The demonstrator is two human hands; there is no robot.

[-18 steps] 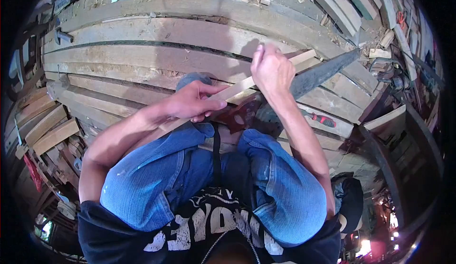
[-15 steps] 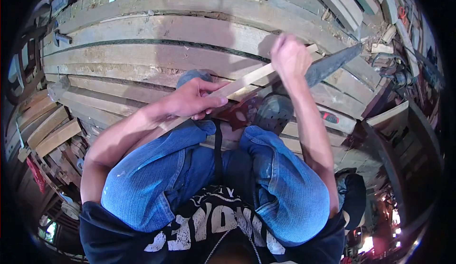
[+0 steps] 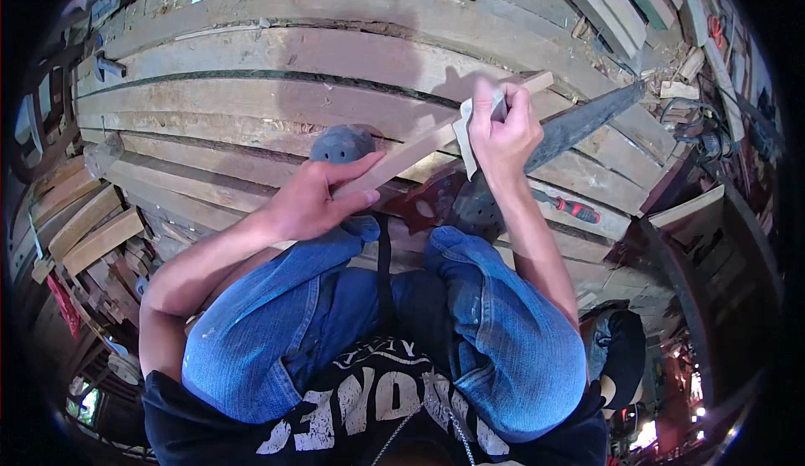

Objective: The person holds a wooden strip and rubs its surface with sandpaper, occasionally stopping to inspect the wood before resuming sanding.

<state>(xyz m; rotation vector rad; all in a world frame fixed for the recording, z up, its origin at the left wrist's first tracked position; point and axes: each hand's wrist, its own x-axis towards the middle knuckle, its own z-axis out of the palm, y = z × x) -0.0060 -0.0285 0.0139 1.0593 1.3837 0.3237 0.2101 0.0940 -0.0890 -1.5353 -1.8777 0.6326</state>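
Observation:
My left hand (image 3: 312, 196) grips the near part of a narrow wooden strip (image 3: 412, 152), thumb on one side and fingers on the other. The strip slants up and to the right, away from my knees. Farther along it, my right hand (image 3: 508, 133) pinches a folded piece of sandpaper (image 3: 463, 139), whose pale flap hangs at the strip's edge. The thumb of that hand is blurred. Beneath the strip lies a handsaw (image 3: 585, 127) with a dark blade, its reddish-brown handle between my grey shoes (image 3: 344, 142).
A red-and-black handled tool (image 3: 577, 209) lies on the plank floor (image 3: 251, 97) right of my shoe. Stacked wood offcuts (image 3: 105, 240) stand at the left, long boards (image 3: 599, 5) at the upper right. A dark wooden frame (image 3: 683, 282) is at the right, near another person's leg (image 3: 625, 357).
My right hand has moved slightly nearer along the strip and turned, bringing the sandpaper into sight. My left hand has shifted down and left, and the strip's near end has lowered.

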